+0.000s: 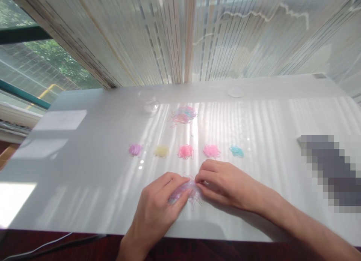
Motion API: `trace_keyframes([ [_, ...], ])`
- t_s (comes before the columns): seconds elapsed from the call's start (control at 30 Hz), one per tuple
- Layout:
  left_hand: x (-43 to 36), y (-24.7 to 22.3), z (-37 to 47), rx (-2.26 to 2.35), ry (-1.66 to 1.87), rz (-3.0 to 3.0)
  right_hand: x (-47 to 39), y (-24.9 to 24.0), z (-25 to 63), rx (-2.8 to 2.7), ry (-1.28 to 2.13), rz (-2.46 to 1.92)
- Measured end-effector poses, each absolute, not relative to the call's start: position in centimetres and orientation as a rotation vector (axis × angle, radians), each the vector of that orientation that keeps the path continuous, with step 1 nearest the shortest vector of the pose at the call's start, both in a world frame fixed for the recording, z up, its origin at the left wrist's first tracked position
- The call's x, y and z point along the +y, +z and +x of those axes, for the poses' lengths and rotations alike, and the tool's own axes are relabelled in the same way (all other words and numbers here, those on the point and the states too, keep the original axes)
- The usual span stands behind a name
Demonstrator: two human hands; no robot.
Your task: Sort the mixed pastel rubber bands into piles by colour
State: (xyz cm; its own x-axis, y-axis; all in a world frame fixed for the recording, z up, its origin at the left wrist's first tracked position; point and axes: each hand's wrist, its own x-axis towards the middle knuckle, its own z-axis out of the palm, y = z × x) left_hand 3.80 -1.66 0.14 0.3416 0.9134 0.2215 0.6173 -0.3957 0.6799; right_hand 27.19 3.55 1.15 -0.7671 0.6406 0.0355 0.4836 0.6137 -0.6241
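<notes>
Close to the table's front edge lies a loose cluster of small mixed-colour elastic bands [193, 196], pale and purple. My left hand [160, 201] is curled around its left side, thumb and fingers closed on the bands. My right hand [222, 182] pinches at the cluster's right edge; whatever sits between its fingertips is too small to tell. Beyond the hands runs a row of sorted band piles: purple [135, 150], yellow [161, 151], coral red [185, 151], pink [211, 151] and turquoise [236, 151]. A larger mixed pile of bands [184, 115] lies behind the row.
A clear jar [150, 104] stands at the back left of the white table [93, 148], and a clear round lid [235, 91] lies at the back right. A blurred-out dark object [329, 171] is at the right. Striped curtains [169, 39] hang behind.
</notes>
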Motion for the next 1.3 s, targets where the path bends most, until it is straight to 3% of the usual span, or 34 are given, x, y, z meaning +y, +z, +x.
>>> trace_keyframes([
  [1.3, -0.9, 0.2, 3.0, 1.286, 0.948, 1.916, 3.6, 1.1, 27.3, -2.330, 0.909, -0.783],
])
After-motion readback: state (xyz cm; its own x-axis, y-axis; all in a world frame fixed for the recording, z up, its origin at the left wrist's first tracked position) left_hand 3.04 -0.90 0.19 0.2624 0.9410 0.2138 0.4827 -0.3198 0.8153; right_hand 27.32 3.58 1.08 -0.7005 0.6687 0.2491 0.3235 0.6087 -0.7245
